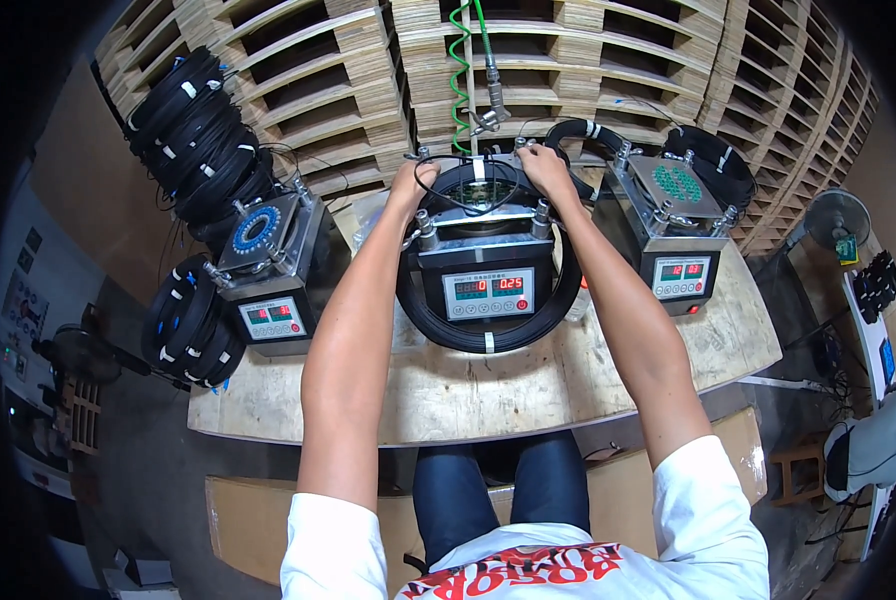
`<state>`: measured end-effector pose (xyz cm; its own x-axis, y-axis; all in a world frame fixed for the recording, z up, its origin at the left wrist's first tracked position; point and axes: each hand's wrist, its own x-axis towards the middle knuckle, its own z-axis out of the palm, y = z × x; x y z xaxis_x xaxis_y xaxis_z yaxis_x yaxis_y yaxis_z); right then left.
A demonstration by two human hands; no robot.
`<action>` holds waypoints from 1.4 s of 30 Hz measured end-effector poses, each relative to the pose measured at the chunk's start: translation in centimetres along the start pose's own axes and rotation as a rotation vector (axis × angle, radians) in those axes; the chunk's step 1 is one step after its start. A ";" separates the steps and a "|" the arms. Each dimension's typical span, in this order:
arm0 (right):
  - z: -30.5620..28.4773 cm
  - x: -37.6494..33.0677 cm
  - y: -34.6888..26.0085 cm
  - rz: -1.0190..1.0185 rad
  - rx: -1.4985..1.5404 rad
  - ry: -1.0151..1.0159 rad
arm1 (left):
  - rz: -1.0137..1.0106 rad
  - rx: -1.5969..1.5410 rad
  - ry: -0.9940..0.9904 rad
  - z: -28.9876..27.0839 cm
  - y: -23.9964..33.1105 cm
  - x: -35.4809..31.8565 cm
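A large coil of black cable (490,342), wrapped with white tape, loops around the front of the middle steel machine (488,255). Through the ring show the machine's red digits and buttons. My left hand (413,186) is closed at the machine's back left corner, next to a metal post and a thin loose cable loop. At the back right corner my right hand (548,170) is closed too, its fingertips by another post. Both hands are at the coil's upper sides; what the fingers hold is hidden. A round green part (480,192) sits on the machine's top.
Similar machines stand at left (268,240) and right (673,225) on the wooden table (448,400). Black cable coils (193,150) pile up at far left; another coil (713,165) lies behind the right machine. A green air hose (488,70) hangs before stacked pallets (608,60).
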<state>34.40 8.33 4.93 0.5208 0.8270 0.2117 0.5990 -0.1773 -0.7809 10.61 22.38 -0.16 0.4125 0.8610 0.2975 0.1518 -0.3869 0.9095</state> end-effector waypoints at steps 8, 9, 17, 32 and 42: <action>-0.4 0.0 -0.1 0.009 -0.022 -0.034 | -0.024 0.036 0.044 0.5 0.2 0.2; -0.3 0.1 -0.2 -0.017 -0.004 -0.030 | -0.037 0.063 0.046 0.3 0.1 0.5; -0.3 -0.2 0.1 -0.021 0.038 0.007 | -0.024 0.054 0.050 0.6 -0.3 0.1; -0.5 0.3 0.1 0.010 -0.023 -0.088 | -0.019 0.006 0.026 1.1 0.0 0.5; -0.1 -0.5 -1.4 -0.015 0.016 -0.099 | 0.052 0.020 -0.021 -1.1 -1.7 0.9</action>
<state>33.36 8.07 5.95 0.4487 0.8784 0.1648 0.5959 -0.1567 -0.7876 9.72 24.19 -1.08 0.4392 0.8325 0.3376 0.1474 -0.4375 0.8870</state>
